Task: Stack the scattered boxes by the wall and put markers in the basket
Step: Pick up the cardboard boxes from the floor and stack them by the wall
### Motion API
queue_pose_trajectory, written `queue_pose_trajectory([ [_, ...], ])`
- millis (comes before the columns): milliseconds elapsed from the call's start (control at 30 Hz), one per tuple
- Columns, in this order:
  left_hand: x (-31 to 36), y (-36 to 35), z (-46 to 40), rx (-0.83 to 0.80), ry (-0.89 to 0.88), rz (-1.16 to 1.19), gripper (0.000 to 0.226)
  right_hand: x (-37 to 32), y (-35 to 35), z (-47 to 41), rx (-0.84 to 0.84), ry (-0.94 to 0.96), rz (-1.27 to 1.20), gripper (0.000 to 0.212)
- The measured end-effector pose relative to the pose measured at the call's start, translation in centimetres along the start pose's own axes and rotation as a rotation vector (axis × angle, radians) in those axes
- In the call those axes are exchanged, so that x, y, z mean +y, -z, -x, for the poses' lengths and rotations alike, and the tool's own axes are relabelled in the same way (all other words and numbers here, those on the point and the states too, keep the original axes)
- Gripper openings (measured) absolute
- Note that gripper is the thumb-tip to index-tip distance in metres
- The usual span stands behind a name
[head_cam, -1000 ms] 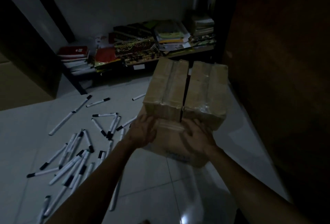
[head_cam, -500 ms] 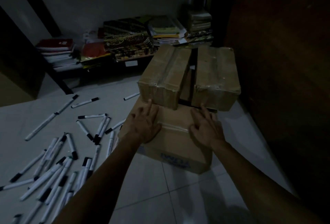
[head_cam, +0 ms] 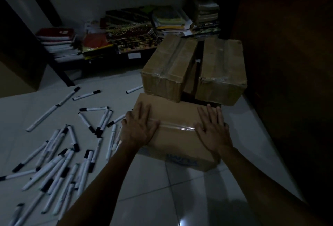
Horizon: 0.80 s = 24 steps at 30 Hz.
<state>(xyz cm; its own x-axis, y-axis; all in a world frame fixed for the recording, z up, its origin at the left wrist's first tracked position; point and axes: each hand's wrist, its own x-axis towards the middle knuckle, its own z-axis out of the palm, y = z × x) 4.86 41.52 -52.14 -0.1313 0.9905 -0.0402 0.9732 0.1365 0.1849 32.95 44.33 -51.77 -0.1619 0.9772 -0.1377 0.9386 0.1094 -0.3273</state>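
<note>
A low cardboard box (head_cam: 177,142) with a strip of clear tape lies on the tiled floor. My left hand (head_cam: 139,126) rests flat on its left end and my right hand (head_cam: 212,130) flat on its right end, fingers spread, gripping nothing. Right behind it and higher, two taped brown boxes stand side by side, a left one (head_cam: 167,67) and a right one (head_cam: 221,69). What they rest on is hidden. Several white markers with black caps (head_cam: 59,162) lie scattered on the floor to the left. No basket is in view.
A low dark shelf (head_cam: 129,52) along the back wall carries stacks of books and papers. A dark wooden wall or cupboard (head_cam: 288,63) rises close on the right of the boxes. Pale floor tiles (head_cam: 162,198) lie bare between my arms.
My hands have moved from the box's front edge up onto its top, now lying flat. The low box sits farther out from under the two taped boxes. The view has dipped closer.
</note>
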Motion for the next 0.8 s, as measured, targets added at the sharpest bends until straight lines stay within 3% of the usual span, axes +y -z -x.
queue_pose_trajectory([
  [167,0.2,1.0,3.8,-0.051,0.052,0.045,0.093,0.9,0.0,2.2,0.020,0.089,-0.019,0.061],
  [367,-1.3,1.9,5.7,0.145,0.029,0.063,0.072,1.4,0.2,4.0,0.125,0.076,-0.193,0.082],
  [533,-3.0,1.2,3.5,0.184,0.024,0.419,0.058,2.2,0.4,2.7,0.085,-0.103,-0.692,0.096],
  [800,-3.6,-0.3,3.1,0.001,0.122,0.832,0.057,3.6,0.0,1.3,-0.009,-0.194,-0.996,0.093],
])
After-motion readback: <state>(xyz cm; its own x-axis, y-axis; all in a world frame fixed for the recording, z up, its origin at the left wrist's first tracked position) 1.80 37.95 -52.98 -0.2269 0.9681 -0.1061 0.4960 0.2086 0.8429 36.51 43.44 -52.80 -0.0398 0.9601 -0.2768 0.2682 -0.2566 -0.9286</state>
